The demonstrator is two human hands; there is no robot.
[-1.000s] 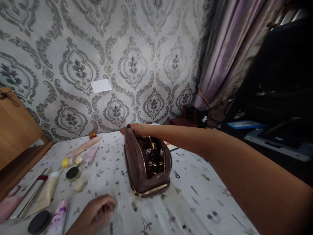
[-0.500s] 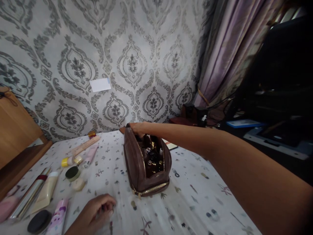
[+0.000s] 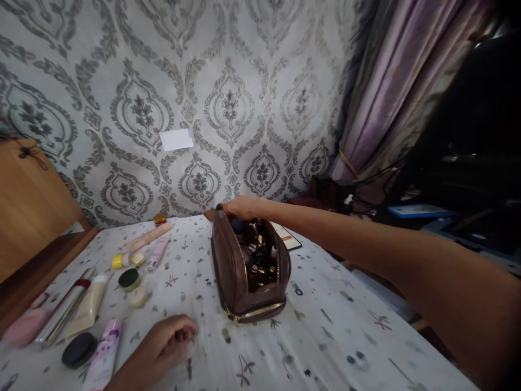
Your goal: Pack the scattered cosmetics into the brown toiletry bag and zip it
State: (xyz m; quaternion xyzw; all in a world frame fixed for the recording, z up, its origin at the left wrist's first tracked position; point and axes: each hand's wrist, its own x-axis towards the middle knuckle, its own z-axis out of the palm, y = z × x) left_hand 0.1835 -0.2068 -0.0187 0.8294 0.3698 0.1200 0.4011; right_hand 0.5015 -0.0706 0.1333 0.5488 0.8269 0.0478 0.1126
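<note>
I count one bag (image 3: pixel 226 269) and two hands (image 3: pixel 165 342) (image 3: pixel 246 207). From the bag, at least three squeeze tubes (image 3: pixel 87 308) (image 3: pixel 158 252) (image 3: pixel 105 348) lie at eight to nine o'clock; one card (image 3: pixel 176 139) at eleven.

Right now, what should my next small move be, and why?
Perhaps bring your left hand to the near end of the brown bag to steady it: your right hand is at its far rim, the top is unzipped, and your left sits curled over the patterned cloth, apart from the bag.
</note>
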